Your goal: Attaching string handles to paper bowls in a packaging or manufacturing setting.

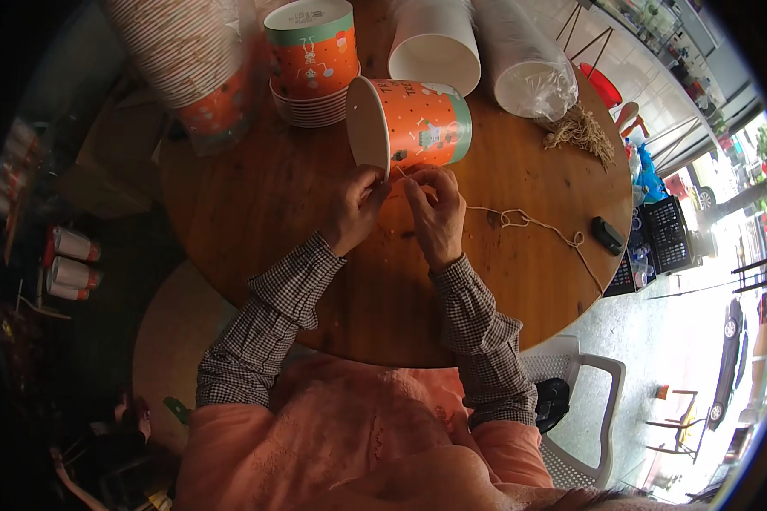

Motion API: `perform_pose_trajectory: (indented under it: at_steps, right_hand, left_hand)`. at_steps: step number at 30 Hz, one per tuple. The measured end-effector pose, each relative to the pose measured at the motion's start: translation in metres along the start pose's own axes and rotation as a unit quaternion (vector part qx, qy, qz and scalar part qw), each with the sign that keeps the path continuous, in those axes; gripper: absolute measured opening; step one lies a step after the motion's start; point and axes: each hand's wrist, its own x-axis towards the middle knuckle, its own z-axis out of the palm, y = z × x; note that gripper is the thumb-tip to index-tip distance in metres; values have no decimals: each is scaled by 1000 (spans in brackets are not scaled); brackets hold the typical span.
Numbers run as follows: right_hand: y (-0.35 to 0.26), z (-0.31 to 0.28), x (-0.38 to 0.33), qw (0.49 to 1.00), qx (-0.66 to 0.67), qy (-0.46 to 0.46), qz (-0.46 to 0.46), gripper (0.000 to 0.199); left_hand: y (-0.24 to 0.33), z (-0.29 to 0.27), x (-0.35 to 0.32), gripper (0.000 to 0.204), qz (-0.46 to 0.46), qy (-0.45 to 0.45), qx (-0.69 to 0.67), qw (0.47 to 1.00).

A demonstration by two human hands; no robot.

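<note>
While the orange paper bucket (413, 123) lies on its side near the middle of the round wooden table (256, 196), the left hand (355, 209) and right hand (435, 213) pinch a thin twine (528, 223) at its rim (fingertips closed tight), the loose end trailing right toward a small black object (607, 235); stacked buckets (313, 64) stand behind.

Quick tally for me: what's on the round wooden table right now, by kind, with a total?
Orange paper bucket lying on its side at the hands: 1
Stacks of orange buckets: 2
White bucket stack: 1
Plastic-wrapped sleeve of white lids: 1
Bundle of cut twine: 1
Loose twine strand: 1
Small black object: 1
Total: 8
</note>
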Motion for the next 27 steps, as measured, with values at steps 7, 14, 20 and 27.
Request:
perform_pose_trajectory:
  at_steps: [7,14,20,27]
  right_hand:
    - [2,1,2,1000,-16,7,-5,11]
    - [-2,2,3,999,-30,13,15,12]
    - [5,-4,4,999,-44,9,-4,12]
    - [3,-3,4,999,-34,-17,31,14]
  left_hand:
    - [-11,5,-1,12,27,19,-2,999]
    - [-6,15,-2,22,48,46,-51,996]
    - [16,21,8,19,39,27,36,998]
    - [9,19,10,12,30,65,0,997]
